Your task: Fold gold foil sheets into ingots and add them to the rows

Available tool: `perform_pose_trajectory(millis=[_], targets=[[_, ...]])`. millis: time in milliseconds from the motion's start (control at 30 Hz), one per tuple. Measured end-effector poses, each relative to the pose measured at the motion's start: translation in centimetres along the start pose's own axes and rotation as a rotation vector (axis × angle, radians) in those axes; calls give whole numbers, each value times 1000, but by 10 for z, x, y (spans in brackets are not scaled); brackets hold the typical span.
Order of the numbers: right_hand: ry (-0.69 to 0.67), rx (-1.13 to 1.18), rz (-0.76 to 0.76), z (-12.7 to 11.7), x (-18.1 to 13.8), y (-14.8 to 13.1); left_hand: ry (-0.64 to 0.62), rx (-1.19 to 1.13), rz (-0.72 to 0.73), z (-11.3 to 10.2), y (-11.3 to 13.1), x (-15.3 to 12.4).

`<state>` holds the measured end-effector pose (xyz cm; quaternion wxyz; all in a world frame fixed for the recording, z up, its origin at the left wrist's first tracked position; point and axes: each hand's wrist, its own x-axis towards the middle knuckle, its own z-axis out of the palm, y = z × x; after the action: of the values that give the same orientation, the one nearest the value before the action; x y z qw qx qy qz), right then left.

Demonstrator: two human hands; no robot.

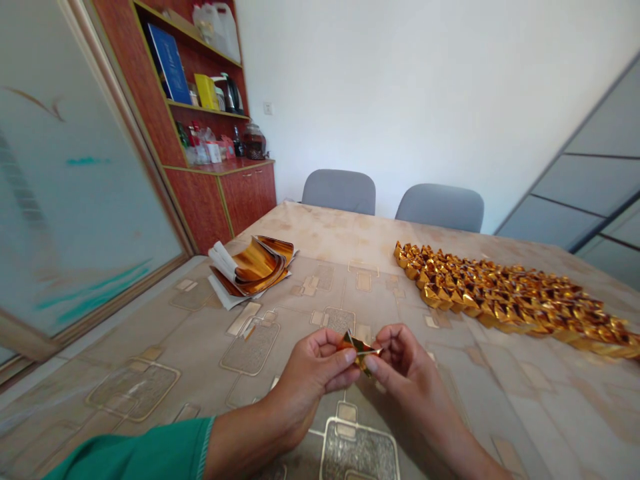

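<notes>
Seen from the head camera, the left hand [315, 370] and right hand [400, 363] meet above the table [350, 253], fingertips of both pinching a small folded gold paper [359, 345] between them. A stack of gold sheets [253, 267] lies far left, and rows of folded gold pieces [510, 293] lie to the right.

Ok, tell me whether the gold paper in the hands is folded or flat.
Folded: the gold paper shows angled creases, pinched between both hands.
</notes>
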<state>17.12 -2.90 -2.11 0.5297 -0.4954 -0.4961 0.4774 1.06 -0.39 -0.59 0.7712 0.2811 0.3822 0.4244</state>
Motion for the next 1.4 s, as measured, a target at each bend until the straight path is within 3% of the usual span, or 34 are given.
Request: perform_pose_trajectory(millis=[200, 367, 467, 600, 767, 1067, 1400], targets=[[-57, 71, 116, -4, 0, 6, -18, 30, 55, -2, -2, 0], [-45, 118, 116, -2, -2, 11, -1, 49, 68, -3, -4, 2], [-91, 116, 107, -3, -1, 3, -5, 71, 104, -4, -4, 3], [-44, 45, 47, -7, 2, -11, 8, 90, 135, -5, -2, 3], [-162, 76, 129, -6, 1, -4, 13, 26, 101, -3, 1, 2], [-100, 1, 105, -2, -4, 7, -15, 38, 30, -4, -2, 3], [-115, 80, 105, -6, -1, 2, -23, 78, 87, -5, -2, 3]])
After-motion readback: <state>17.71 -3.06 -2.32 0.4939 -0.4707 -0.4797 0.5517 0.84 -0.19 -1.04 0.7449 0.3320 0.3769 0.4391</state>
